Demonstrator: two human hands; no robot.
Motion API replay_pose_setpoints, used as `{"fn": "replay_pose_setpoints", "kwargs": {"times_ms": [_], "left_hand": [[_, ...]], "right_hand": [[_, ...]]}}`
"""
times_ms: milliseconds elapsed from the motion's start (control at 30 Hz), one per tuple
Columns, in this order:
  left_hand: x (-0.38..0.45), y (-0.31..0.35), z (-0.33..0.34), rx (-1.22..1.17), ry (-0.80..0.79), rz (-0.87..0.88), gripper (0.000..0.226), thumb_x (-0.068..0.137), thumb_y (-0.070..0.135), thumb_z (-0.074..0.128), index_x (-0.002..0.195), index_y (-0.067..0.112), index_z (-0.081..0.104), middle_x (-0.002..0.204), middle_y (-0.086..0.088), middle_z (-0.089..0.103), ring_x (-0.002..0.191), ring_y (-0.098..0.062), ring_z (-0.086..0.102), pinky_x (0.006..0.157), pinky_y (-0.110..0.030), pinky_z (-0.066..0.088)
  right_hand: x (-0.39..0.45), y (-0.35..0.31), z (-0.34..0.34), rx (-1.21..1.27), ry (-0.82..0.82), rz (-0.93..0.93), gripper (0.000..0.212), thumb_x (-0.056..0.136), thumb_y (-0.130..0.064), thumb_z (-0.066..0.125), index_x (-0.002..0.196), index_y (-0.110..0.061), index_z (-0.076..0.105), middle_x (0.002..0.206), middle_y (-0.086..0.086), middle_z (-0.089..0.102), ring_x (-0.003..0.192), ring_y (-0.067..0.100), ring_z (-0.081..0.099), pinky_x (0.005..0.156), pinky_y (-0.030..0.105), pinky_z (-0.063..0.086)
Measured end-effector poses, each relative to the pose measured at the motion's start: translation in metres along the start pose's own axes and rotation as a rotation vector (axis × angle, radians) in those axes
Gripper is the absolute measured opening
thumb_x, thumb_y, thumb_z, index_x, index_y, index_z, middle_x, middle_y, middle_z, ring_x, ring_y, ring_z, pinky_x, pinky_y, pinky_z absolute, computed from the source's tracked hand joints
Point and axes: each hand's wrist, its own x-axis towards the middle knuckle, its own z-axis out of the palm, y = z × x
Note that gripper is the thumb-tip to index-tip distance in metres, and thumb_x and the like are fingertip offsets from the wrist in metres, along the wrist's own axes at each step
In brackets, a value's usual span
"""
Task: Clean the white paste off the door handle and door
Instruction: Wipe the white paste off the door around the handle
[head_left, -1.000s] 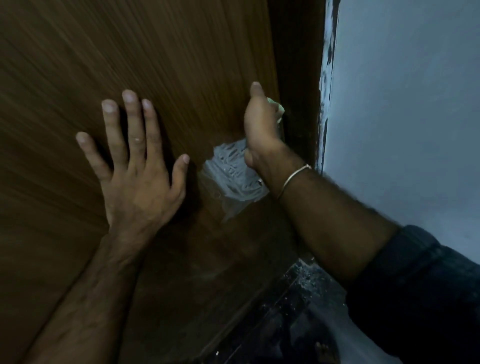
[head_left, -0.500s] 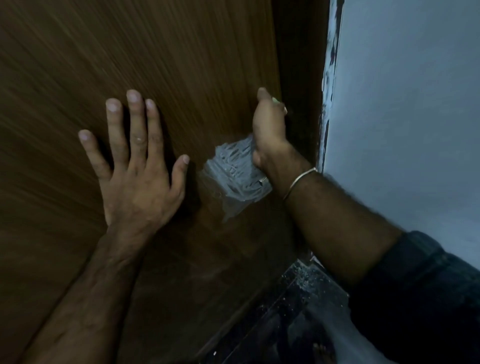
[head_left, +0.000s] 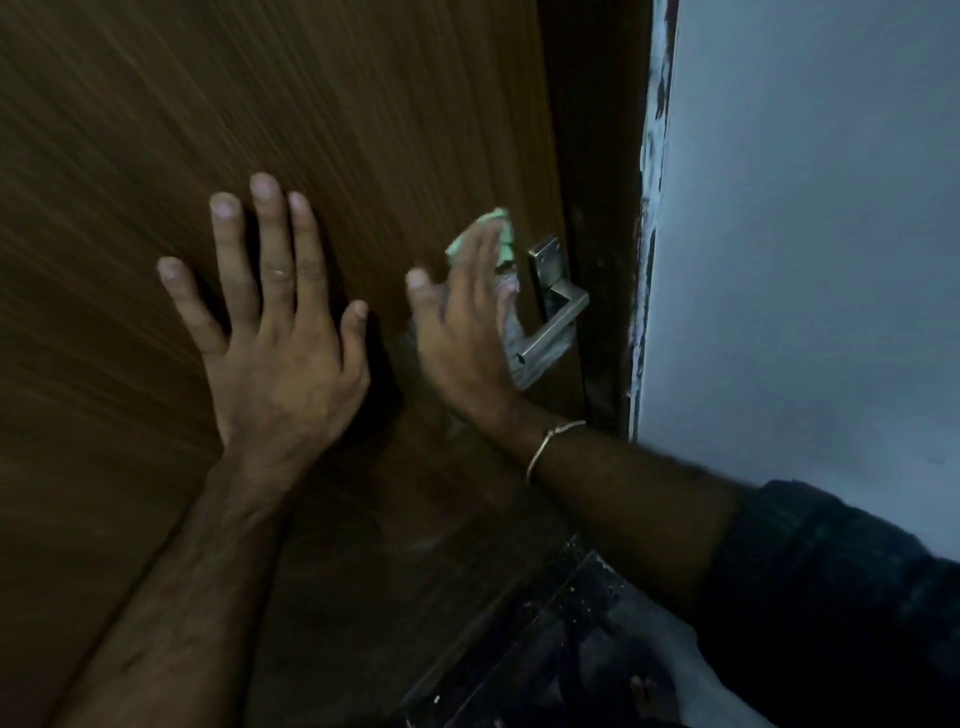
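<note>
1. Dark sleeve (head_left: 831, 597) on the right arm, nearest the camera, below and right of the door handle (head_left: 553, 322); thin bracelet (head_left: 553, 441) on that wrist.
2. Dark speckled floor (head_left: 545, 649) low in view, under the handle.
3. Left hand (head_left: 275, 332) flat on the wooden door (head_left: 260, 104), well left of the handle, fingers straight and spread, holding nothing.
4. Right hand (head_left: 462, 322) just left of the handle, fingers straight, pressing a green cloth (head_left: 483, 234) against the door; cloth shows above the fingertips, level with the top of the handle plate. Hand is motion-blurred.
5. White paste (head_left: 524, 358) smeared on the door behind and under the lever, partly hidden by the right hand.
6. Handle is a metal lever on a plate, near the door's right edge, lever pointing down-left toward the right hand.
7. Dark door frame (head_left: 602, 208) right of the handle; pale wall (head_left: 805, 234) beyond it, chipped paint along its edge.
</note>
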Motion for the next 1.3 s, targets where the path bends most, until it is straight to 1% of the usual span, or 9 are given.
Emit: {"fn": "replay_pose_setpoints", "kwargs": {"times_ms": [67, 200, 300, 467, 567, 800, 1067, 1167, 1300], "left_hand": [[-0.002, 0.000, 0.001, 0.001, 0.009, -0.017, 0.077, 0.104, 0.045, 0.035, 0.161, 0.013, -0.004, 0.169, -0.009, -0.005, 0.155, -0.033, -0.003, 0.117, -0.062, -0.005], [-0.001, -0.002, 0.001, 0.016, 0.004, 0.011, 0.077, 0.104, 0.041, 0.038, 0.161, 0.012, -0.004, 0.169, -0.009, -0.005, 0.155, -0.034, -0.002, 0.117, -0.064, -0.003], [-0.005, -0.002, 0.003, 0.013, 0.000, 0.010, 0.077, 0.103, 0.039, 0.039, 0.161, 0.012, -0.004, 0.169, -0.009, -0.005, 0.155, -0.033, -0.002, 0.117, -0.064, -0.003], [0.000, -0.004, 0.004, 0.013, 0.003, 0.018, 0.076, 0.103, 0.042, 0.035, 0.161, 0.014, -0.005, 0.169, -0.009, -0.005, 0.155, -0.033, -0.002, 0.117, -0.063, -0.004], [-0.005, -0.005, 0.006, 0.010, 0.016, 0.015, 0.076, 0.103, 0.041, 0.035, 0.162, 0.014, -0.004, 0.169, -0.007, -0.006, 0.155, -0.028, -0.009, 0.117, -0.061, -0.006], [-0.005, -0.006, 0.006, 0.025, 0.008, 0.022, 0.074, 0.104, 0.044, 0.030, 0.161, 0.014, -0.005, 0.169, -0.007, -0.008, 0.153, -0.023, -0.016, 0.118, -0.061, -0.005], [-0.005, -0.004, 0.002, 0.030, 0.001, 0.027, 0.075, 0.104, 0.044, 0.033, 0.161, 0.011, -0.003, 0.169, -0.010, -0.005, 0.155, -0.031, -0.006, 0.118, -0.063, -0.003], [-0.003, -0.002, 0.001, 0.041, -0.002, 0.022, 0.076, 0.103, 0.043, 0.034, 0.161, 0.012, -0.004, 0.169, -0.010, -0.005, 0.155, -0.032, -0.004, 0.117, -0.062, -0.005], [-0.003, -0.003, 0.001, 0.020, -0.007, 0.013, 0.077, 0.102, 0.041, 0.035, 0.161, 0.012, -0.004, 0.169, -0.009, -0.006, 0.155, -0.032, -0.004, 0.117, -0.061, -0.007]], "right_hand": [[-0.021, 0.023, 0.006, -0.160, -0.105, -0.168, 0.076, 0.101, -0.047, 0.032, 0.156, -0.017, -0.010, 0.164, -0.001, -0.017, 0.151, 0.010, -0.017, 0.121, 0.053, -0.008], [-0.013, 0.027, 0.010, -0.169, -0.006, -0.056, 0.076, 0.099, -0.045, 0.031, 0.157, -0.013, -0.006, 0.165, 0.003, -0.013, 0.152, 0.013, -0.013, 0.122, 0.055, -0.004], [-0.030, 0.032, 0.020, -0.257, -0.068, -0.250, 0.079, 0.096, -0.035, 0.043, 0.157, -0.014, -0.001, 0.166, 0.002, -0.008, 0.152, 0.013, -0.010, 0.122, 0.054, 0.001], [-0.017, 0.017, 0.017, -0.135, 0.019, -0.111, 0.079, 0.094, -0.033, 0.042, 0.157, -0.011, 0.000, 0.166, 0.005, -0.008, 0.153, 0.014, -0.009, 0.123, 0.049, -0.004], [-0.023, 0.021, 0.016, -0.219, -0.054, -0.212, 0.081, 0.093, -0.025, 0.049, 0.157, -0.010, 0.001, 0.166, 0.005, -0.006, 0.153, 0.014, -0.009, 0.123, 0.048, -0.002], [0.007, 0.018, -0.005, -0.024, -0.030, 0.104, 0.073, 0.103, -0.030, 0.038, 0.156, -0.014, -0.008, 0.164, 0.002, -0.019, 0.152, 0.016, -0.009, 0.124, 0.043, -0.003], [0.011, 0.009, -0.009, 0.130, -0.006, 0.381, 0.072, 0.102, -0.041, 0.035, 0.157, -0.019, -0.006, 0.166, -0.002, -0.011, 0.150, 0.027, 0.014, 0.114, 0.039, 0.022], [-0.004, 0.006, -0.006, 0.029, -0.031, 0.219, 0.072, 0.101, -0.033, 0.038, 0.157, -0.016, -0.004, 0.166, 0.004, -0.009, 0.152, 0.025, 0.005, 0.123, 0.048, 0.011], [-0.025, 0.009, 0.003, -0.081, -0.098, 0.007, 0.077, 0.096, -0.024, 0.041, 0.157, -0.010, -0.006, 0.165, 0.004, -0.015, 0.152, 0.012, -0.012, 0.124, 0.046, -0.004]]}}
